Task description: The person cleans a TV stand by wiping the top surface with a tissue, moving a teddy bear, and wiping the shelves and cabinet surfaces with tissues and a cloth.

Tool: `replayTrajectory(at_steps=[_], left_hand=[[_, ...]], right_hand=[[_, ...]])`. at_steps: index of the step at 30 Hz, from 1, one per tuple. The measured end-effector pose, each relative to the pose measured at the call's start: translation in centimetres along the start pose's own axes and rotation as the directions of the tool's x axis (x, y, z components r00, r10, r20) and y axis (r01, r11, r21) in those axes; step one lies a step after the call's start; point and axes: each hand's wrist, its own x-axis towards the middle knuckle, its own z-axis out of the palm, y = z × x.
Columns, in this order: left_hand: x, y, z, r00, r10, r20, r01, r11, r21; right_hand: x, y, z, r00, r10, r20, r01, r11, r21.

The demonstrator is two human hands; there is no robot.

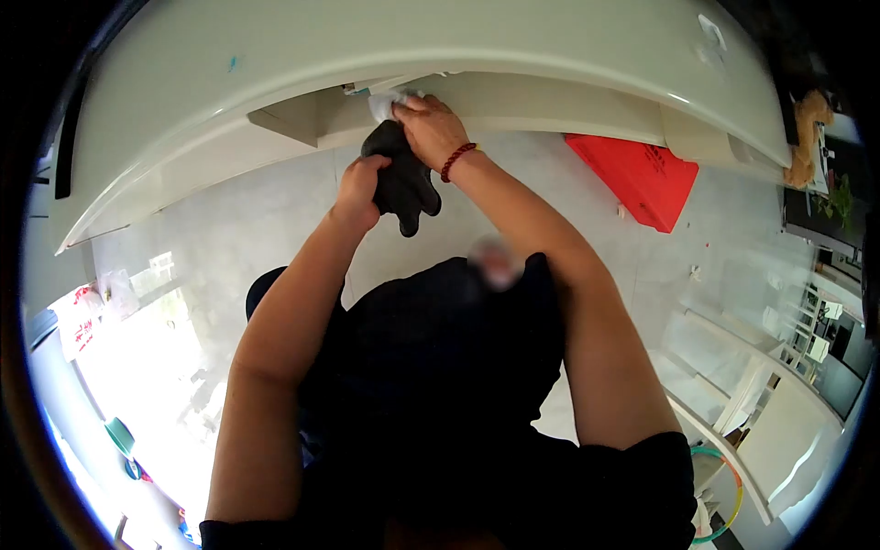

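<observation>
My left hand (359,191) is closed on a dark grey, soft-looking fabric piece (400,179) with rounded, finger-like ends hanging down. It could be a glove or socks; I cannot tell which. Just above it, my right hand (433,130), with a dark red braided bracelet at the wrist, has its fingers closed on a crumpled white piece (385,104), like cloth or tissue. Both hands are close together at the open pale compartment (541,101) below the white surface. Part of the white piece is hidden behind my right fingers.
The glossy white surface (458,37) curves across the top. A red printed object (642,179) stands on the grey floor (587,206) to the right. Farther right are a white chair-like frame (779,440) and a coloured hoop (736,500). A white bag with red print (81,316) is at left.
</observation>
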Motion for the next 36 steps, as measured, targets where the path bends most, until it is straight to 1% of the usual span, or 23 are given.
replayTrajectory(at_steps=[1, 3, 4, 5, 6, 7, 9, 12, 13, 14, 15, 16, 18, 20, 22, 24, 26, 27, 28, 29, 32, 35, 36], left_hand=[[-0.1, 0.0, 0.1, 1.0, -0.005, 0.002, 0.005, 1.0, 0.003], [-0.4, 0.3, 0.5, 1.0, -0.02, 0.009, 0.02, 1.0, -0.003], [-0.9, 0.5, 1.0, 0.999, -0.032, 0.014, 0.032, 0.999, -0.01], [-1.2, 0.7, 1.4, 0.999, -0.044, 0.02, 0.044, 0.999, -0.019], [-1.1, 0.7, 1.3, 0.999, -0.033, 0.034, 0.035, 0.999, -0.036], [-1.0, 0.8, 1.0, 0.999, -0.023, 0.047, 0.026, 0.998, -0.054], [-1.0, 1.0, 0.8, 1.0, -0.013, 0.026, 0.015, 0.998, -0.062], [-1.4, 1.3, 0.3, 0.996, 0.008, -0.087, -0.01, 1.0, -0.024], [-1.5, 1.2, 0.2, 0.992, 0.026, -0.124, -0.028, 1.0, -0.01], [-1.5, 1.1, 0.0, 0.986, 0.044, -0.16, -0.044, 0.999, 0.005], [-1.2, 1.0, -0.3, 0.984, 0.052, -0.171, -0.051, 0.999, 0.01], [-0.9, 0.9, -0.8, 0.982, 0.055, -0.183, -0.053, 0.998, 0.013], [-0.8, 0.7, -0.9, 0.978, 0.055, -0.2, -0.051, 0.998, 0.026], [-1.0, 0.8, -0.7, 0.974, 0.053, -0.219, -0.044, 0.998, 0.044], [0.1, 0.2, -1.6, 0.971, 0.052, -0.233, -0.048, 0.999, 0.023], [0.0, -0.2, -2.0, 0.963, 0.037, -0.266, -0.03, 0.999, 0.028], [-1.0, 0.4, -1.2, 0.949, 0.035, -0.315, -0.018, 0.998, 0.057], [-1.1, 0.4, -1.2, 0.955, 0.043, -0.294, -0.029, 0.998, 0.051], [-1.2, 0.3, -1.5, 0.959, 0.049, -0.278, -0.038, 0.998, 0.044], [-1.3, 0.3, -1.8, 0.964, 0.057, -0.261, -0.049, 0.998, 0.038], [-1.6, 0.6, -2.7, 0.973, 0.032, -0.227, -0.021, 0.998, 0.052], [-2.8, 1.1, -2.3, 0.961, 0.06, -0.271, -0.048, 0.998, 0.05], [-2.6, 1.3, -2.8, 0.962, 0.063, -0.265, -0.052, 0.997, 0.049]], right_hand=[[-0.7, 0.4, -0.5, 0.999, -0.033, -0.012, 0.033, 0.999, 0.033], [-2.8, 2.8, -3.0, 0.998, 0.059, 0.018, -0.059, 0.998, -0.017], [-4.4, 4.5, -3.8, 0.991, 0.118, -0.069, -0.124, 0.988, -0.091], [-5.7, 6.2, -5.2, 0.969, 0.245, -0.033, -0.247, 0.949, -0.197], [-7.9, 8.8, -4.9, 0.952, 0.192, -0.238, -0.247, 0.941, -0.23], [-9.0, 8.7, -7.0, 0.89, 0.417, -0.185, -0.445, 0.884, -0.143], [-12.0, 11.5, -6.6, 0.744, 0.491, -0.453, -0.498, 0.86, 0.113], [-13.4, 12.7, -6.1, 0.458, 0.672, -0.582, -0.567, 0.725, 0.392], [-12.4, 12.0, -5.0, 0.562, 0.537, -0.629, -0.522, 0.82, 0.233], [-11.3, 11.0, -3.4, 0.559, 0.515, -0.649, -0.545, 0.819, 0.18], [-9.9, 8.6, -2.8, 0.534, 0.549, -0.643, -0.573, 0.794, 0.202], [-9.1, 6.5, -1.8, 0.561, 0.519, -0.645, -0.506, 0.832, 0.229], [-7.5, 2.2, 0.9, 0.739, 0.436, -0.513, -0.301, 0.896, 0.328], [-5.0, -1.8, 1.9, 0.865, 0.385, -0.321, -0.221, 0.868, 0.446], [-4.9, -1.3, 1.4, 0.882, 0.404, -0.242, -0.259, 0.845, 0.467], [-7.9, 0.8, 1.7, 0.82, 0.428, -0.379, -0.305, 0.889, 0.342], [-14.2, 6.5, 5.1, 0.45, 0.809, -0.378, -0.435, 0.569, 0.698], [-15.5, 8.1, 3.6, 0.212, 0.961, -0.18, -0.303, 0.239, 0.923], [-16.5, 9.2, 2.1, 0.015, 0.994, 0.109, -0.074, -0.108, 0.991], [-16.1, 9.8, 0.7, 0.037, 0.988, 0.148, 0.034, -0.15, 0.988], [-11.5, 9.7, -2.4, 0.403, 0.896, 0.187, 0.176, -0.277, 0.945], [-9.3, 7.1, -1.3, 0.256, 0.903, 0.346, 0.17, -0.395, 0.903], [-8.6, 5.8, -0.3, 0.342, 0.869, 0.358, 0.153, -0.428, 0.891]])
